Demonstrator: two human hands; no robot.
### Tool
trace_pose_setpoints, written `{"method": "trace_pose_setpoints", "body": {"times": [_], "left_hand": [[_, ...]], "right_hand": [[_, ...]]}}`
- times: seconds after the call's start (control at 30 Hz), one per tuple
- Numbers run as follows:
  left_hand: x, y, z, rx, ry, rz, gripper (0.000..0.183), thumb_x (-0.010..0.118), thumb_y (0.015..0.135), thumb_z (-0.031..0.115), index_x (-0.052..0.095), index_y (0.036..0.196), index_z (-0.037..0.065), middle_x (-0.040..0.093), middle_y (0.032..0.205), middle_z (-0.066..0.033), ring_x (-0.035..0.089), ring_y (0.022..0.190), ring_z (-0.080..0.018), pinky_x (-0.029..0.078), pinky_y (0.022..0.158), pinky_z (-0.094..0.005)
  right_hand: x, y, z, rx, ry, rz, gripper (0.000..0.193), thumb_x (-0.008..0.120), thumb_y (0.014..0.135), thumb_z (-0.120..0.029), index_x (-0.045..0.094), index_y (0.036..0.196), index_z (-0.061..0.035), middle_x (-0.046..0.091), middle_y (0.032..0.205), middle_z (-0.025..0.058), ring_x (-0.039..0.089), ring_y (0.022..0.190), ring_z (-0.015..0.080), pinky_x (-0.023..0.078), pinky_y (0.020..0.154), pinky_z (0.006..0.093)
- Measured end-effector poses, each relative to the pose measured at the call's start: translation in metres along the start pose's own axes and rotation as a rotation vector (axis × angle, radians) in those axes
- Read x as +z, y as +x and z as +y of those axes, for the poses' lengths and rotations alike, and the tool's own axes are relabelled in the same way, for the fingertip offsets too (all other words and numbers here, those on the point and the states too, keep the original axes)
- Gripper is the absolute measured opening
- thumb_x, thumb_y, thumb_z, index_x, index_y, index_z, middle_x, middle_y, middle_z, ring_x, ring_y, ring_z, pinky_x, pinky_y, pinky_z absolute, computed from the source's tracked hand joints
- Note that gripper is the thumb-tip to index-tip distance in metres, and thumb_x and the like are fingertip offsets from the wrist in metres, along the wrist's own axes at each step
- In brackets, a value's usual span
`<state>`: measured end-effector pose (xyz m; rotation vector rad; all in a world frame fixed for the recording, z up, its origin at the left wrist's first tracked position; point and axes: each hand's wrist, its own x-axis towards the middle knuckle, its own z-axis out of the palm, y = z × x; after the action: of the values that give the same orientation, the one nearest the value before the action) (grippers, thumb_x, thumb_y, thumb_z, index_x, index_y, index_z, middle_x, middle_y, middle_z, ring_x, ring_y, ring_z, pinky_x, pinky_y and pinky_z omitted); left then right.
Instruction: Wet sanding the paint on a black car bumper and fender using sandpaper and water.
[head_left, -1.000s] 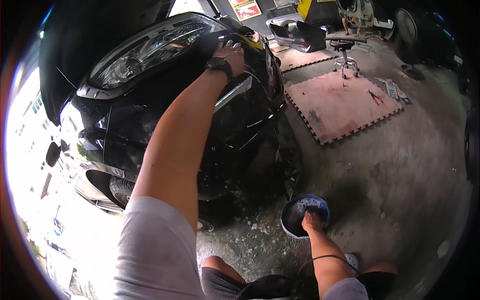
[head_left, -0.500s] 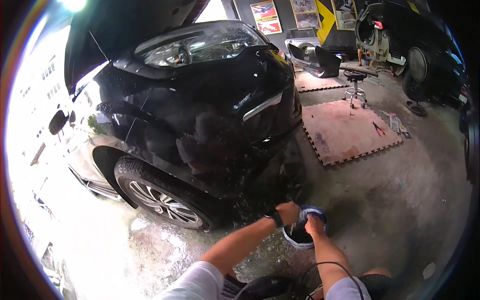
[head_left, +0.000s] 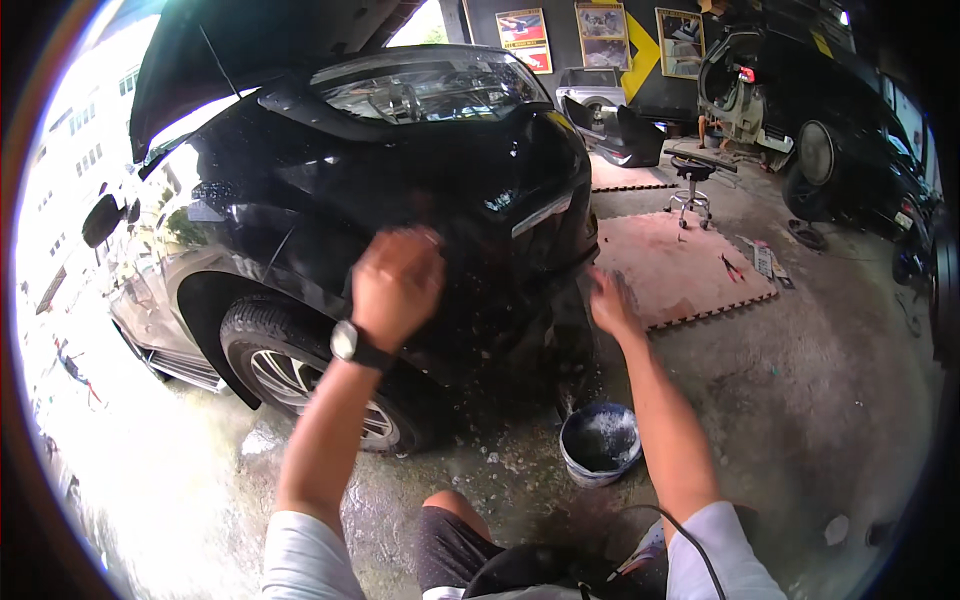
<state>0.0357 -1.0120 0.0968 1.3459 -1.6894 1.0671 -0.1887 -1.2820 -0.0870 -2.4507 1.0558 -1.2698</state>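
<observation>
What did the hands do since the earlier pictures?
The left hand went up from the round blue-rimmed bucket to in front of the glossy black car; the right hand lifted out of the bucket. Blur hides whether either holds anything. Bucket, car and flat pink mat stayed put.

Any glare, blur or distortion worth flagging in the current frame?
Head view: daylight burns out the left side, including part of the floor; head view: the left hand is blurred; head view: bright reflections wash over the side of the black car; head view: fisheye distortion, with darkened corners.
</observation>
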Motion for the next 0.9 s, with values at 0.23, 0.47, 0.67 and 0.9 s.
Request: {"method": "trace_pose_setpoints", "body": {"times": [0.23, 0.47, 0.67, 0.9], "left_hand": [[-0.039, 0.044, -0.119, -0.01, 0.364, 0.075, 0.058, 0.07, 0.086, 0.022, 0.05, 0.139, 0.006, 0.046, 0.149, -0.0136, 0.042, 0.137, -0.0337, 0.034, 0.114, -0.0461], [-0.027, 0.041, -0.122, -0.089, 0.564, -0.131, 0.082, 0.056, 0.09, 0.059, 0.035, 0.152, 0.01, 0.029, 0.162, -0.0092, 0.022, 0.15, -0.0304, 0.016, 0.12, -0.0536], [-0.029, 0.043, -0.124, -0.084, 0.538, -0.088, 0.078, 0.055, 0.091, 0.06, 0.038, 0.152, 0.013, 0.03, 0.161, -0.0069, 0.024, 0.15, -0.0281, 0.017, 0.12, -0.0519], [-0.031, 0.036, -0.128, -0.104, 0.53, -0.088, 0.079, 0.058, 0.09, 0.057, 0.037, 0.153, 0.014, 0.03, 0.161, -0.006, 0.024, 0.15, -0.0276, 0.017, 0.121, -0.0516]], "right_hand": [[-0.009, 0.102, -0.154, -0.456, 0.131, 0.35, 0.06, 0.051, 0.082, 0.008, 0.043, 0.141, 0.003, 0.049, 0.139, 0.0301, 0.051, 0.127, 0.0444, 0.043, 0.108, 0.0468], [-0.019, 0.154, -0.146, -0.364, 0.051, 0.083, 0.067, 0.049, 0.076, 0.011, 0.037, 0.142, 0.0125, 0.041, 0.143, 0.0371, 0.04, 0.136, 0.048, 0.036, 0.114, 0.0481], [-0.027, 0.172, -0.149, -0.323, 0.115, 0.015, 0.066, 0.047, 0.078, 0.008, 0.034, 0.142, 0.0163, 0.04, 0.143, 0.0384, 0.037, 0.138, 0.0477, 0.031, 0.118, 0.0463], [-0.018, 0.153, -0.165, -0.424, 0.039, 0.05, 0.067, 0.043, 0.081, 0.006, 0.028, 0.146, 0.0139, 0.03, 0.149, 0.039, 0.029, 0.143, 0.0471, 0.026, 0.12, 0.0463]]}}
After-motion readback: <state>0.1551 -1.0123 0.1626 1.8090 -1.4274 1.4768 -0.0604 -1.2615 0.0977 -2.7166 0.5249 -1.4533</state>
